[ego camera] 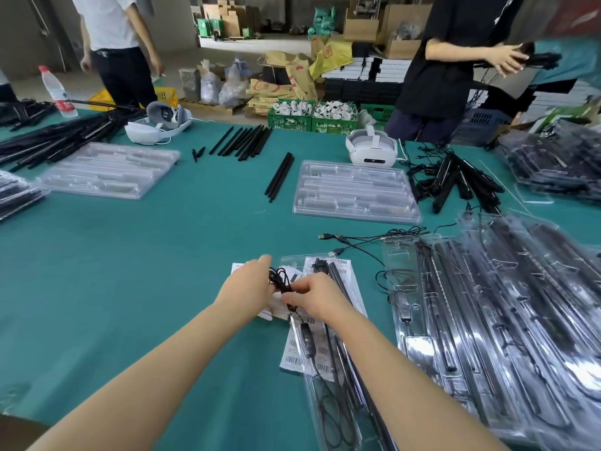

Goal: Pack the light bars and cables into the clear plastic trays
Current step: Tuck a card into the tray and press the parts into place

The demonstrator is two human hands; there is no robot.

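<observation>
Both my hands meet over a clear plastic tray [338, 415] lying on the green table in front of me. My left hand [252, 283] and my right hand [317, 296] both pinch a small coiled bundle of black cable [281, 281]. The tray holds a black light bar [341, 288] along its right side, an inline controller [307, 340] and more cable. Barcode labels [292, 359] lie under it. An empty clear tray [356, 192] sits farther back, with two loose light bars [279, 177] to its left.
Filled trays [507, 320] are stacked at my right. Loose USB cables [357, 239] trail beside them. White headsets [370, 148] [159, 123], a row of black bars [242, 141], another empty tray [107, 169] and a bar pile [455, 180] lie farther back. Two people stand across the table.
</observation>
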